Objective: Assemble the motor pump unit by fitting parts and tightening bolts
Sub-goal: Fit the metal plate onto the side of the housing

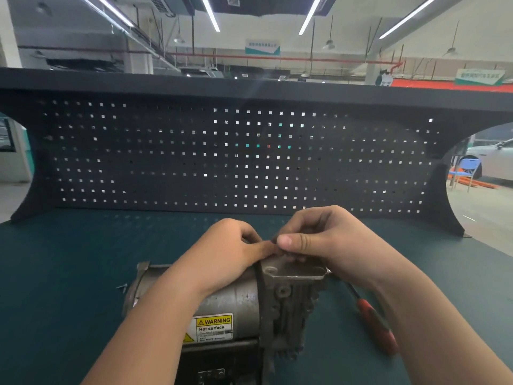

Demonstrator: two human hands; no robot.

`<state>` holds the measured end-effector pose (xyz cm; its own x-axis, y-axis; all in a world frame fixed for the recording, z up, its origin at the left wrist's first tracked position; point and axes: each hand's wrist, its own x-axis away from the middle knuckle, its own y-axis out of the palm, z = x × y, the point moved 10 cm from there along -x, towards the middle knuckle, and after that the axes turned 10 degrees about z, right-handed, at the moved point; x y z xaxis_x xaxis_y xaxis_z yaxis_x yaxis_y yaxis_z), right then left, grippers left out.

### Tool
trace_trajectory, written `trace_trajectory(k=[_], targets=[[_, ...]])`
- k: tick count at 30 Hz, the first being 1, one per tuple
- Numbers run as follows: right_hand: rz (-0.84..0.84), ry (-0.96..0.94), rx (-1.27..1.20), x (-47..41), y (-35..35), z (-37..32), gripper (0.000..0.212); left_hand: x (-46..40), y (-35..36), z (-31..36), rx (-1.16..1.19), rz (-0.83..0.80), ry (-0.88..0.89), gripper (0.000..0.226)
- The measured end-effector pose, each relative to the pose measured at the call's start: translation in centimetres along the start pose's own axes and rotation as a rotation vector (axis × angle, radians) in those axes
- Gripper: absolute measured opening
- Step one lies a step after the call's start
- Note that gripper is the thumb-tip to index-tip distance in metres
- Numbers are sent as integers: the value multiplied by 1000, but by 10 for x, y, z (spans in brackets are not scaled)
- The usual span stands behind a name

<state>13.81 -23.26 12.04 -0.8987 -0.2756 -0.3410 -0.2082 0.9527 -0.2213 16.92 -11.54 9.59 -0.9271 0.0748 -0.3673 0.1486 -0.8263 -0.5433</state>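
The grey metal motor pump unit (249,304) lies on its side on the green bench mat, a yellow "WARNING Hot surface" label (213,327) facing me. A flat metal cover plate (294,270) sits on the top of its finned pump head. My left hand (230,257) rests over the motor body, its fingers curled and pinching a small part at the plate's far edge. My right hand (319,240) meets it there, thumb and curled fingers pinching the same small part, which is mostly hidden between the fingertips.
A red-handled screwdriver (374,323) lies on the mat right of the pump, under my right forearm. A few small screws (122,287) lie left of the motor. A dark pegboard (194,157) backs the green bench mat (69,273).
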Motion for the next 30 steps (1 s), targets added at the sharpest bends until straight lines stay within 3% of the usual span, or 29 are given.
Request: trace_trajectory(k=[8, 15, 21, 30], targets=[[-51, -12, 79, 4, 7, -5, 14, 3, 3, 7, 98, -96, 47, 19], [-62, 7, 171, 9, 4, -13, 12, 1, 5, 6, 72, -38, 44, 15], [-80, -48, 393, 11, 9, -15, 13, 2, 3, 10, 53, -5, 65, 16], [-97, -91, 433, 11, 13, -17, 14, 1, 3, 9, 49, -27, 50, 10]])
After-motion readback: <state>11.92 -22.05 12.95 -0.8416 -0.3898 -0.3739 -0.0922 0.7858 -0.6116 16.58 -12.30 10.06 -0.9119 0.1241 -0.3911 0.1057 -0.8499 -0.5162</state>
